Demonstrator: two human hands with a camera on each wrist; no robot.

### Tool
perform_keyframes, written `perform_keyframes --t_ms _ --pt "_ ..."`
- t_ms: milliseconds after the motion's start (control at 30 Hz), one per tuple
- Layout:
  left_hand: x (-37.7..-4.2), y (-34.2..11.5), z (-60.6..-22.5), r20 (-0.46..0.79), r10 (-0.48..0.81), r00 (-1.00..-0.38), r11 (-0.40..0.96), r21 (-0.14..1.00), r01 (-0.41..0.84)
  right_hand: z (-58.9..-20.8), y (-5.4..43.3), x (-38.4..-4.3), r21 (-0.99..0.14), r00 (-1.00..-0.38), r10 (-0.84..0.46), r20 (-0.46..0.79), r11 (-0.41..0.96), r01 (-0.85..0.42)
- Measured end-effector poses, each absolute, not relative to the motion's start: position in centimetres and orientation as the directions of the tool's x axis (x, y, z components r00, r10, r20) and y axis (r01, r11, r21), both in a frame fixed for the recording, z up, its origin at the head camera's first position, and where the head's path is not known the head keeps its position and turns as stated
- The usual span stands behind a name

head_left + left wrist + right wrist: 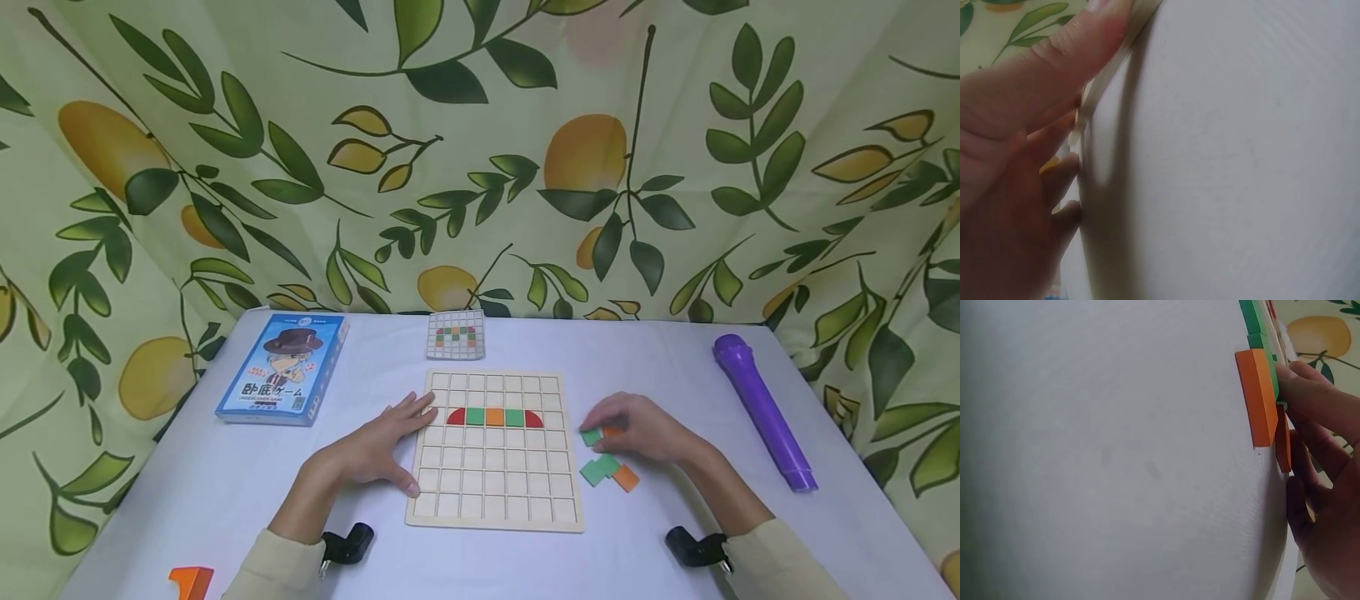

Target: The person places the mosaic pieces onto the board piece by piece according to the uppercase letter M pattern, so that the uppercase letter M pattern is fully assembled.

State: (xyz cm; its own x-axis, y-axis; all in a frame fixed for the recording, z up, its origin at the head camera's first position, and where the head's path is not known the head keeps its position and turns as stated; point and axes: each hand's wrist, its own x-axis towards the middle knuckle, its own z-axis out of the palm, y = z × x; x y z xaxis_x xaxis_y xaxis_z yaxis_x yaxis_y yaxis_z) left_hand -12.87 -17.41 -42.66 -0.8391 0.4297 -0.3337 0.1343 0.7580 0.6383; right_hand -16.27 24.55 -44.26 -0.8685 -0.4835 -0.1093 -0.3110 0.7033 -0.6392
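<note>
A wooden grid board (491, 481) lies mid-table, one row filled with two red rounded pieces (533, 419), two green squares (475, 416) and an orange square (495, 417). My left hand (367, 446) rests at the board's left edge, fingers spread, thumb (1066, 53) near the lower corner. Right of the board, my right hand (637, 427) pinches a green square tile (592, 436) between thumb and fingertips. An orange tile (612, 432) lies partly hidden under those fingers. Just in front are loose green tiles (592, 472) and another orange tile (626, 478).
A small pattern card (456, 335) lies behind the board. On the far left is a blue game box (281, 367); on the right lies a purple cylinder (765, 412). An orange object (192, 582) sits at the near left. A patterned curtain (480, 167) hangs behind the table.
</note>
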Motion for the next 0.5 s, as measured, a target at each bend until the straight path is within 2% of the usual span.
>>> perform_keyframes --t_ms 300,500 --pt "-12.9 -17.5 -42.6 -0.331 0.430 -0.840 0.755 0.642 0.133 -43.7 24.7 -16.7 -0.666 -0.866 -0.486 -0.116 0.685 -0.296" --pt "-13.0 -17.5 -42.8 -0.322 0.438 -0.840 0.752 0.643 0.145 -42.9 24.5 -17.0 -0.680 -0.886 -0.450 -0.114 0.685 -0.260"
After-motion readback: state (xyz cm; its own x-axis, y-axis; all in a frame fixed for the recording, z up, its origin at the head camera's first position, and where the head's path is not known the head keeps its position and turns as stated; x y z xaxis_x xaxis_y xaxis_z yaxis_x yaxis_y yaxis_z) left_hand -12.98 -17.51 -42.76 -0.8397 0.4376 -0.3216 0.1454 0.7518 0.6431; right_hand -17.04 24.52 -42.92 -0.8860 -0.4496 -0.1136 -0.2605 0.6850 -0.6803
